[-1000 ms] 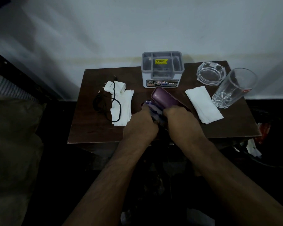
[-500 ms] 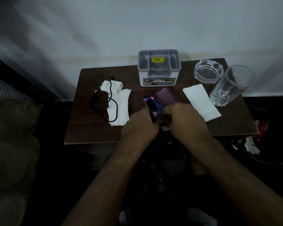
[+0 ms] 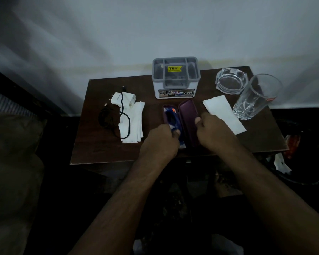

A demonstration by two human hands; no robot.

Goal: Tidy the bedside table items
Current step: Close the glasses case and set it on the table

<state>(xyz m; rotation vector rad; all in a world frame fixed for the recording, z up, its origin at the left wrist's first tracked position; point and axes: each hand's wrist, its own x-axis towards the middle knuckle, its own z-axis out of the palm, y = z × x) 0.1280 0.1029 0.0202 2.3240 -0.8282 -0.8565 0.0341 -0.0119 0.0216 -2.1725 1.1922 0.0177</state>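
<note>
Open purple case (image 3: 189, 118) (blue glasses (image 3: 170, 119) inside) between left hand (image 3: 159, 142) and right hand (image 3: 213, 132).

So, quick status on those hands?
Left hand pressing glasses into open purple case. Right hand gripping lid. Nothing in the way.

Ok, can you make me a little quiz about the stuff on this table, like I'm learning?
1. True or false: the purple case lies open.
2. Which thing stands nearest the drinking glass? A) glass ashtray B) white charger C) grey organiser box
3. Fill in: the black cable runs over a white ____.

Key:
1. True. The left hand is at the half with something blue in it; the right hand holds the other half.
2. A.
3. Tissue.
</note>
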